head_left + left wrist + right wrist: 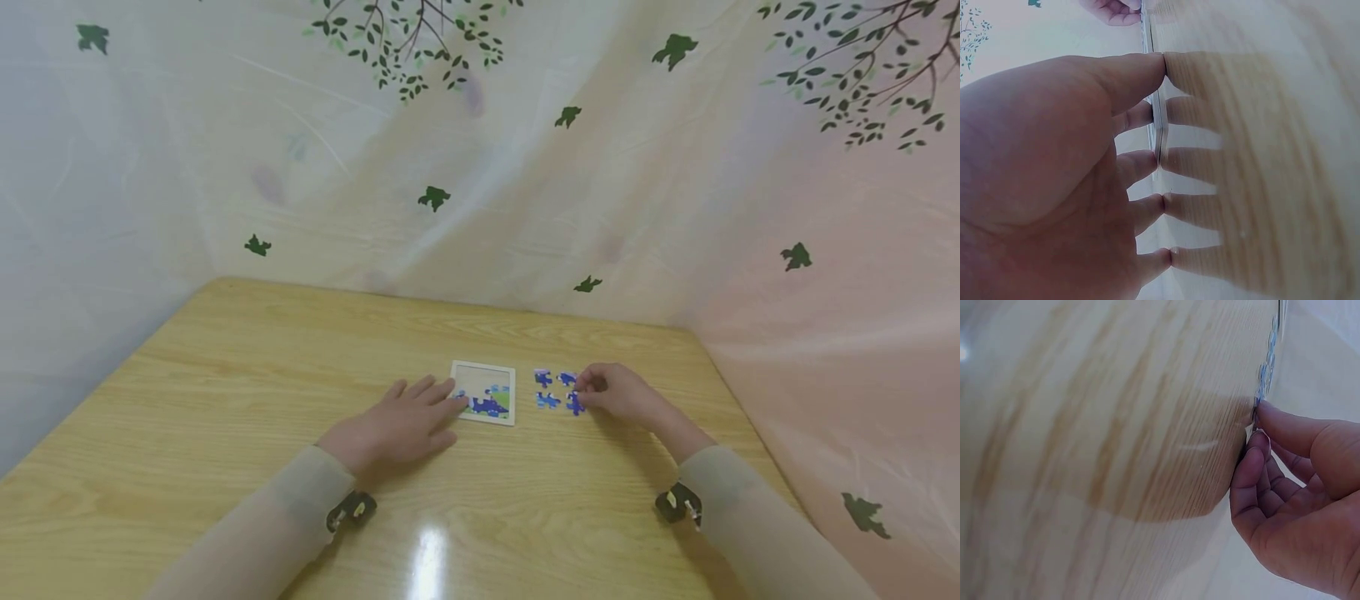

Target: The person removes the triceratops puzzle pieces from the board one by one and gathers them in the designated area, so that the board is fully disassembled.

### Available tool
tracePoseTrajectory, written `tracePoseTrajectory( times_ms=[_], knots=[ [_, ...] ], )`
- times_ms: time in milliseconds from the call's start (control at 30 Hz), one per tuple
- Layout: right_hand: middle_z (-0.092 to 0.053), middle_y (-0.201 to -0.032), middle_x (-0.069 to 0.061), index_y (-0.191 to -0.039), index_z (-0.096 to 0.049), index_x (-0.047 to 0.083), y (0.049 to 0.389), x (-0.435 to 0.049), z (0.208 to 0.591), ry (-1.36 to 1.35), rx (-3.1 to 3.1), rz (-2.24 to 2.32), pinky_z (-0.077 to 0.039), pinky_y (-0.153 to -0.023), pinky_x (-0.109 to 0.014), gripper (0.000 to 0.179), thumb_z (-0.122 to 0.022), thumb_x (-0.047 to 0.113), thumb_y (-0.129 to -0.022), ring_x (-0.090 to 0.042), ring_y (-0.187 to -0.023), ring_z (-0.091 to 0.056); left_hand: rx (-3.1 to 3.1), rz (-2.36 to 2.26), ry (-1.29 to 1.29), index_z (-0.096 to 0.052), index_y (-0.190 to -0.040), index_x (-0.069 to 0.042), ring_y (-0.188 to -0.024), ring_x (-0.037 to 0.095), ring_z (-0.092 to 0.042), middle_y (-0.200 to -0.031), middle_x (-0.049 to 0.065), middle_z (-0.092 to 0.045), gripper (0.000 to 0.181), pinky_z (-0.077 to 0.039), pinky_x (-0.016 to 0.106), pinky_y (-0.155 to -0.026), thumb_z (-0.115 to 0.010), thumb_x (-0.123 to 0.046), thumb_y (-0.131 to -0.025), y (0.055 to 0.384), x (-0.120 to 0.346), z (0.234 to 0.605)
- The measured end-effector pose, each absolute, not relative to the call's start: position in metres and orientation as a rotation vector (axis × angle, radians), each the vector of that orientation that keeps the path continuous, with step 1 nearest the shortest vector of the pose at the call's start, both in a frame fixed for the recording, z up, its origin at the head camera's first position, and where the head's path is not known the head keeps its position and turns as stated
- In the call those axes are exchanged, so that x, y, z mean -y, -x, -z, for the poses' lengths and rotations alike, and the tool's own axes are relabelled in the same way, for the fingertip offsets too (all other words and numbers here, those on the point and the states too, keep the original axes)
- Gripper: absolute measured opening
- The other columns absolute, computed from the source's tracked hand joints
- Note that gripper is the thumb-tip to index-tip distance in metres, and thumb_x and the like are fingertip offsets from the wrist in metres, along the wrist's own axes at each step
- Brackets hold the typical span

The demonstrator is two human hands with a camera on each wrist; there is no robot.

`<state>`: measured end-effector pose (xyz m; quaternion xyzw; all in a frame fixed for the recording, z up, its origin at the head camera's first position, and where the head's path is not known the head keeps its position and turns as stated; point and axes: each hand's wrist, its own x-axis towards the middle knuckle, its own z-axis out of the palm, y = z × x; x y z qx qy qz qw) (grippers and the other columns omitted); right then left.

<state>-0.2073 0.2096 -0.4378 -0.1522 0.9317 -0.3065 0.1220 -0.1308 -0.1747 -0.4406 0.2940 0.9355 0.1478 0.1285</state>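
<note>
A small square jigsaw puzzle tray (483, 365) with a white border lies on the table, with joined blue and green pieces (489, 407) along its lower part. Across its left edge rest the spread fingers of my left hand (401, 425); in the left wrist view the fingertips (1141, 161) touch the tray edge and the tabletop. To the tray's right lie several loose blue and purple pieces (543, 378). My right hand (618, 393) pinches the lower right puzzle piece (574, 403) between thumb and curled fingers, at table level. Its fingertips partly hide that piece.
The light wooden table (247, 375) reaches back to a pale cloth backdrop (487, 225) printed with leaves and birds. More cloth hangs along the right table edge. Each sleeve carries a dark wrist camera (678, 503).
</note>
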Motion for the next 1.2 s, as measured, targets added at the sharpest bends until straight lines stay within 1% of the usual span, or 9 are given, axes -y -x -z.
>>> tracePoseTrajectory(
  times_ms=[367,500,567,667,733,867,967,1033,1200],
  knots=[
    [-0.067,-0.101,-0.006,-0.114,-0.073,0.004,0.209,-0.212,0.442,0.428,-2.716,0.884,-0.052,-0.087,-0.039,0.01,-0.075,0.01,-0.106,-0.023,-0.096,-0.059,-2.718,-0.427,-0.852,-0.034,-0.175,-0.02,-0.168,0.043,-0.01,-0.183,0.013,-0.017,0.062,-0.004,0.069,-0.133,-0.047,-0.042,-0.118,0.13,0.174,0.443],
    [-0.07,-0.104,-0.006,-0.115,-0.075,0.005,0.209,-0.214,0.444,0.436,-2.733,0.876,-0.055,-0.093,-0.045,0.012,-0.075,0.012,-0.106,-0.024,-0.1,-0.063,-2.718,-0.413,-0.861,-0.034,-0.175,-0.02,-0.168,0.042,-0.01,-0.183,0.013,-0.017,0.062,-0.004,0.069,-0.133,-0.046,-0.043,-0.119,0.131,0.174,0.445],
    [-0.072,-0.108,-0.007,-0.118,-0.075,0.005,0.209,-0.214,0.443,0.433,-2.751,0.872,-0.056,-0.099,-0.051,0.014,-0.074,0.014,-0.107,-0.026,-0.105,-0.065,-2.719,-0.404,-0.863,-0.034,-0.175,-0.02,-0.168,0.042,-0.01,-0.183,0.012,-0.017,0.063,-0.005,0.069,-0.133,-0.046,-0.043,-0.119,0.131,0.174,0.446],
    [-0.073,-0.113,-0.008,-0.123,-0.074,0.005,0.208,-0.211,0.439,0.403,-2.786,0.881,-0.055,-0.103,-0.055,0.018,-0.072,0.017,-0.108,-0.028,-0.11,-0.066,-2.723,-0.393,-0.869,-0.034,-0.175,-0.019,-0.168,0.043,-0.011,-0.183,0.013,-0.017,0.063,-0.005,0.069,-0.133,-0.046,-0.044,-0.119,0.132,0.174,0.446],
    [-0.072,-0.113,-0.009,-0.127,-0.073,0.005,0.206,-0.206,0.434,0.386,-2.806,0.898,-0.056,-0.1,-0.053,0.022,-0.072,0.018,-0.109,-0.028,-0.109,-0.066,-2.729,-0.386,-0.876,-0.034,-0.175,-0.019,-0.168,0.043,-0.011,-0.183,0.013,-0.018,0.063,-0.005,0.07,-0.132,-0.046,-0.044,-0.118,0.132,0.173,0.446],
    [-0.071,-0.109,-0.009,-0.134,-0.071,0.002,0.204,-0.189,0.425,0.406,-2.819,0.948,-0.059,-0.087,-0.043,0.031,-0.074,0.017,-0.108,-0.027,-0.103,-0.068,-2.74,-0.379,-0.875,-0.036,-0.175,-0.019,-0.168,0.042,-0.011,-0.183,0.013,-0.019,0.063,-0.005,0.069,-0.133,-0.047,-0.045,-0.118,0.132,0.174,0.446],
    [-0.07,-0.106,-0.007,-0.137,-0.07,0.001,0.204,-0.177,0.424,0.432,-2.81,0.986,-0.059,-0.078,-0.036,0.034,-0.076,0.015,-0.106,-0.025,-0.1,-0.069,-2.743,-0.381,-0.869,-0.036,-0.175,-0.02,-0.168,0.042,-0.011,-0.183,0.012,-0.019,0.063,-0.006,0.068,-0.133,-0.047,-0.045,-0.118,0.133,0.174,0.446],
    [-0.07,-0.105,-0.006,-0.138,-0.07,0.002,0.205,-0.17,0.426,0.456,-2.802,1.005,-0.059,-0.077,-0.033,0.035,-0.076,0.014,-0.106,-0.023,-0.099,-0.07,-2.744,-0.386,-0.873,-0.036,-0.175,-0.02,-0.168,0.042,-0.011,-0.183,0.012,-0.019,0.063,-0.006,0.068,-0.133,-0.047,-0.045,-0.118,0.133,0.174,0.446],
    [-0.069,-0.104,-0.005,-0.137,-0.071,0.002,0.205,-0.149,0.429,0.523,-2.767,1.046,-0.058,-0.077,-0.034,0.034,-0.077,0.012,-0.105,-0.022,-0.099,-0.069,-2.752,-0.369,-0.878,-0.036,-0.175,-0.02,-0.168,0.044,-0.013,-0.183,0.013,-0.02,0.063,-0.007,0.071,-0.132,-0.047,-0.045,-0.118,0.135,0.174,0.448]
  ],
)
